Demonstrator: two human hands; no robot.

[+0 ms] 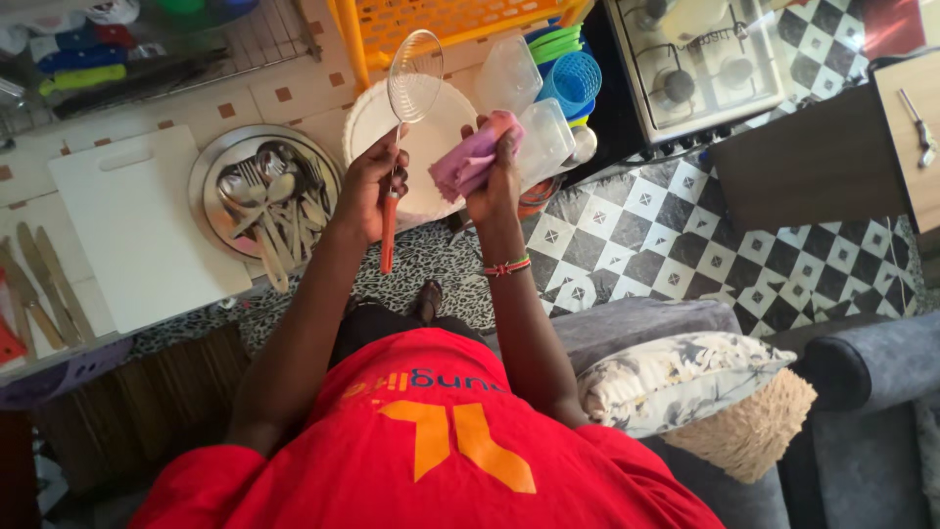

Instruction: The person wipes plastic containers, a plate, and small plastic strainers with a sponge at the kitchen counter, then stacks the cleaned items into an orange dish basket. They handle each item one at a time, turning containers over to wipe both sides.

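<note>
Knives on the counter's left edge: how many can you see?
3 knives, side by side left of the white cutting board; the frame edge and board may hide others.

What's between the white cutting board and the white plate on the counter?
Head view: a round metal tray of spoons and forks; the left hand, holding a strainer, overlaps its plate-side edge.

1. A white rectangular plastic cutting board lies flat on the tiled counter.
2. A round steel tray, just beside the board, holds loose metal cutlery.
3. A stack of coloured plastic baskets sits near a gas stove.
4. A patterned cushion rests on a grey sofa.
</note>
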